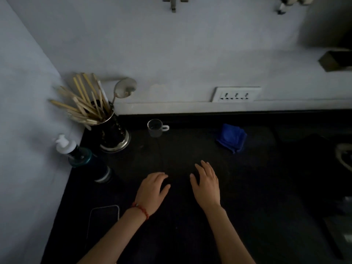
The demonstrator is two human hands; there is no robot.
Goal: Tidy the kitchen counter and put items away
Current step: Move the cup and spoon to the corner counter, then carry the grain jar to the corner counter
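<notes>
On the dark, matt counter [257,187], left hand [152,189] and right hand [206,184] lie side by side, fingers relaxed and loosely spread, neither holding anything; whether the palms touch the surface cannot be told. No item appears yet taken up, so the tidying seems at its start. Candidates stand beyond the hands: a small clear glass cup [155,128] with a loop handle near the back wall, and a crumpled, soft blue cloth [231,138] to its right. Next move probably calls for a forward reach and a grasp. A metal holder [112,133] of wooden chopsticks occupies the corner; a flat phone [102,221] lies beside the left wrist.
</notes>
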